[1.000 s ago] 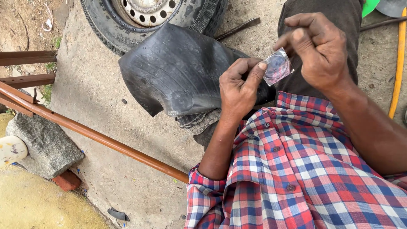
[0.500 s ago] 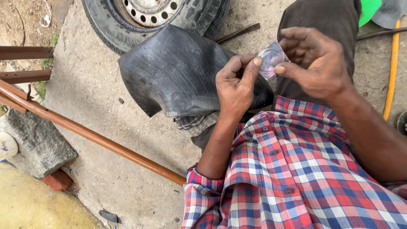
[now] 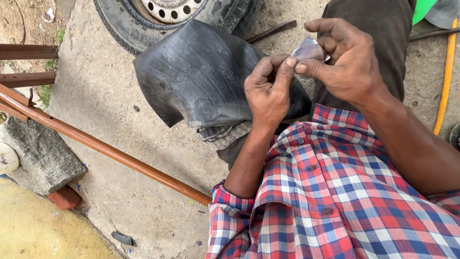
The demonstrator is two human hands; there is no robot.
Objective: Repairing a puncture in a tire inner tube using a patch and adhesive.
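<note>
Rough grey concrete ground (image 3: 120, 144) lies below me, with a black rubber car tyre on its pale steel wheel (image 3: 158, 14) at the top and a long rust-brown metal pipe (image 3: 110, 151) slanting across on the left beside a grey stone block (image 3: 38, 153). A limp, matte black rubber inner tube (image 3: 201, 76) is draped over my knee. My left hand (image 3: 268, 91) is curled above the tube, thumb and forefinger pinched on the edge of a small, thin, shiny, crinkled clear film piece (image 3: 309, 49). My right hand (image 3: 347, 60), fingers bent, grips the same piece from the other side. Both forearms rise from my red, blue and white checked cotton shirt (image 3: 335, 201).
</note>
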